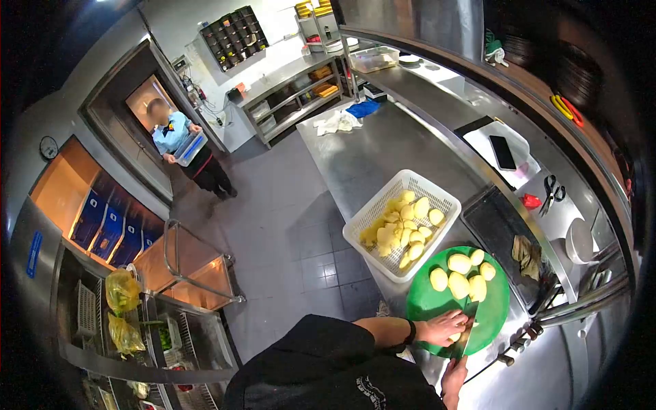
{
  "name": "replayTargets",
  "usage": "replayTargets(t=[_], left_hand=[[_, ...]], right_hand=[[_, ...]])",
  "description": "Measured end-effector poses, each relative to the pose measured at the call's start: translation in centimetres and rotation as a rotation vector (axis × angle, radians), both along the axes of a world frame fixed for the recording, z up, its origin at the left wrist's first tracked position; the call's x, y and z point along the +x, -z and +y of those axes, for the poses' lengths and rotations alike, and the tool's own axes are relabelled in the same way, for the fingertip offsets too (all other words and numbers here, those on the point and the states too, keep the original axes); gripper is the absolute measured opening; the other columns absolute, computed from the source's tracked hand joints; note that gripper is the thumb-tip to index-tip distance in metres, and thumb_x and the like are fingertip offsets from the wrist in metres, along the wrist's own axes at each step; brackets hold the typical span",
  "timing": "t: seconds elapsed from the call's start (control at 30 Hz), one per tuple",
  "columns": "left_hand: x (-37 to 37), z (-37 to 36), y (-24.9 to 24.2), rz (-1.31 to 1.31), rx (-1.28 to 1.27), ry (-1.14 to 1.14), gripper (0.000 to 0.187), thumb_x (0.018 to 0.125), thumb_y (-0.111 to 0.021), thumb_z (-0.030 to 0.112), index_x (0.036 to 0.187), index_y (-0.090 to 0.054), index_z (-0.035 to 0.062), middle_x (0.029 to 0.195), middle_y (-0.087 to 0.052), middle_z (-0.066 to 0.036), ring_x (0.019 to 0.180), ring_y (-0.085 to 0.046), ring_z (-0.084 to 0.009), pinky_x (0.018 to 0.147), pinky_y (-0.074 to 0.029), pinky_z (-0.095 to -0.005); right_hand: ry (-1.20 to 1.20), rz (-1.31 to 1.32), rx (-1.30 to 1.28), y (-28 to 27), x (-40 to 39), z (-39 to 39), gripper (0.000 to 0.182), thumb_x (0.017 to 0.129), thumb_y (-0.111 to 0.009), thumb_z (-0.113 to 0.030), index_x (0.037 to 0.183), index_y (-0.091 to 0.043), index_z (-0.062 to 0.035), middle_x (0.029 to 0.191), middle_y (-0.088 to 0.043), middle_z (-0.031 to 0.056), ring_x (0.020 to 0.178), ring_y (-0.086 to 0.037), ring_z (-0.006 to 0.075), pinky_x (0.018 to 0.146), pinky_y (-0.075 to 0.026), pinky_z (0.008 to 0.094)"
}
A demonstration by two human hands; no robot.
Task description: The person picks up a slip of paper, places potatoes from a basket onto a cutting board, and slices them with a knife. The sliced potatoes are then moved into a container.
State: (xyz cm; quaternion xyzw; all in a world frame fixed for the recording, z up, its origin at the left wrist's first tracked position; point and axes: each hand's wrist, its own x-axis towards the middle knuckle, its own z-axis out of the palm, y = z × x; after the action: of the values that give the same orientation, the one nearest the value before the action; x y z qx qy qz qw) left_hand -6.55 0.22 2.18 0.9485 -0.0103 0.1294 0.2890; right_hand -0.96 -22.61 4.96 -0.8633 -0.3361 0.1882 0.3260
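A round green cutting board point(490, 321) lies on the steel counter with several peeled potatoes point(458, 285) on its far half. On its near half, my left hand point(442, 328) has its fingers bent over a potato point(455, 337), pressing it to the board. My right hand point(454, 377) is closed round the handle of a knife point(467, 335), whose blade stands beside my left fingers. Just beyond the board, a white perforated basket point(355, 232) holds more potatoes and yellowish pieces.
A steel counter point(369, 147) runs ahead, with a white cloth point(338, 123) and a blue cloth point(363, 108). Phone point(502, 152) and scissors point(551, 195) lie right. A person point(179, 137) holds a tray by the door. A trolley point(198, 266) stands left.
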Motion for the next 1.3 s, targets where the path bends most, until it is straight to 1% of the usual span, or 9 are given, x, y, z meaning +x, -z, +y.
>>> replayTargets(t=[0.1, 0.23, 0.4, 0.7, 0.9, 1.0, 1.07, 1.17, 1.3], left_hand=[[0.6, -0.5, 0.5, -0.008, 0.080, -0.018, 0.060, 0.072, -0.081, 0.029, 0.121, -0.064, -0.0004, 0.144, -0.048, -0.020, 0.141, -0.038, -0.0415, 0.123, -0.029, -0.0498], [1.1, -0.8, 0.7, 0.052, 0.116, -0.026, 0.063, 0.069, -0.082, 0.029, 0.121, -0.065, -0.0009, 0.147, -0.047, -0.020, 0.139, -0.040, -0.0396, 0.123, -0.030, -0.0478], [0.2, 0.8, 0.2, 0.003, 0.085, -0.095, 0.059, 0.065, -0.082, 0.028, 0.114, -0.067, -0.0008, 0.139, -0.049, -0.018, 0.135, -0.041, -0.0378, 0.119, -0.034, -0.0448], [-1.4, 2.1, 0.1, -0.070, 0.060, -0.126, 0.056, 0.059, -0.084, 0.023, 0.106, -0.065, 0.0008, 0.132, -0.049, -0.017, 0.127, -0.044, -0.0368, 0.113, -0.040, -0.0453], [-1.8, 2.8, -0.5, -0.114, 0.018, -0.088, 0.044, 0.065, -0.081, 0.020, 0.103, -0.066, 0.0019, 0.124, -0.053, -0.015, 0.123, -0.049, -0.0351, 0.108, -0.044, -0.0443], [-2.7, 4.2, -3.2, -0.046, -0.169, -0.064, 0.034, 0.078, -0.077, 0.016, 0.108, -0.066, 0.0022, 0.128, -0.056, -0.016, 0.123, -0.052, -0.0368, 0.105, -0.047, -0.0446], [-3.2, 5.2, -3.5, -0.201, -0.219, -0.097, 0.033, 0.082, -0.077, 0.014, 0.112, -0.067, 0.0040, 0.128, -0.057, -0.015, 0.121, -0.057, -0.0358, 0.102, -0.050, -0.0450], [-4.1, 6.9, -7.5, -0.228, -0.243, -0.175, 0.037, 0.081, -0.080, 0.013, 0.114, -0.068, 0.0038, 0.124, -0.060, -0.015, 0.120, -0.059, -0.0344, 0.101, -0.051, -0.0432], [-4.5, 8.9, -10.5, -0.254, -0.213, -0.226, 0.031, 0.088, -0.078, 0.014, 0.114, -0.067, 0.0017, 0.128, -0.058, -0.016, 0.123, -0.057, -0.0332, 0.106, -0.048, -0.0437]], right_hand=[[-0.001, 0.007, -0.062, -0.7, -0.2, 0.2, 0.025, 0.099, -0.060, -0.005, 0.118, -0.054, 0.0092, 0.076, -0.066, 0.0314, 0.073, -0.064, 0.0535, 0.064, -0.047, 0.0563], [-0.007, -0.076, 0.006, 1.0, 0.0, -0.4, 0.017, 0.100, -0.060, -0.004, 0.113, -0.052, 0.0044, 0.075, -0.066, 0.0263, 0.068, -0.065, 0.0465, 0.062, -0.047, 0.0526], [0.048, 0.054, 0.006, 0.2, 0.5, -0.8, 0.015, 0.102, -0.059, -0.006, 0.110, -0.052, 0.0036, 0.077, -0.067, 0.0263, 0.068, -0.066, 0.0452, 0.063, -0.049, 0.0506], [-0.008, -0.105, 0.023, -0.4, -0.6, -0.5, 0.021, 0.100, -0.061, -0.004, 0.116, -0.055, 0.0086, 0.076, -0.068, 0.0283, 0.069, -0.067, 0.0477, 0.063, -0.050, 0.0523], [-0.025, 0.023, 0.009, -3.2, 1.0, -0.4, 0.013, 0.100, -0.061, -0.005, 0.104, -0.056, 0.0068, 0.073, -0.067, 0.0266, 0.065, -0.066, 0.0461, 0.062, -0.049, 0.0528], [0.009, -0.047, -0.093, -6.1, 1.6, -0.2, 0.011, 0.097, -0.060, -0.008, 0.096, -0.058, 0.0030, 0.069, -0.064, 0.0255, 0.064, -0.064, 0.0467, 0.062, -0.048, 0.0545], [-0.067, -0.105, -0.111, -6.6, 2.7, -1.3, 0.017, 0.092, -0.062, -0.008, 0.106, -0.064, 0.0017, 0.074, -0.067, 0.0256, 0.070, -0.066, 0.0474, 0.066, -0.051, 0.0561], [-0.143, -0.230, -0.158, -12.2, 2.9, -0.6, 0.039, 0.088, -0.071, -0.012, 0.127, -0.067, -0.0070, 0.091, -0.076, 0.0172, 0.084, -0.074, 0.0386, 0.076, -0.059, 0.0482], [-0.227, -0.292, -0.216, -15.9, 4.0, 0.5, 0.048, 0.089, -0.074, -0.017, 0.135, -0.061, -0.0106, 0.095, -0.076, 0.0136, 0.082, -0.074, 0.0361, 0.072, -0.060, 0.0472]])
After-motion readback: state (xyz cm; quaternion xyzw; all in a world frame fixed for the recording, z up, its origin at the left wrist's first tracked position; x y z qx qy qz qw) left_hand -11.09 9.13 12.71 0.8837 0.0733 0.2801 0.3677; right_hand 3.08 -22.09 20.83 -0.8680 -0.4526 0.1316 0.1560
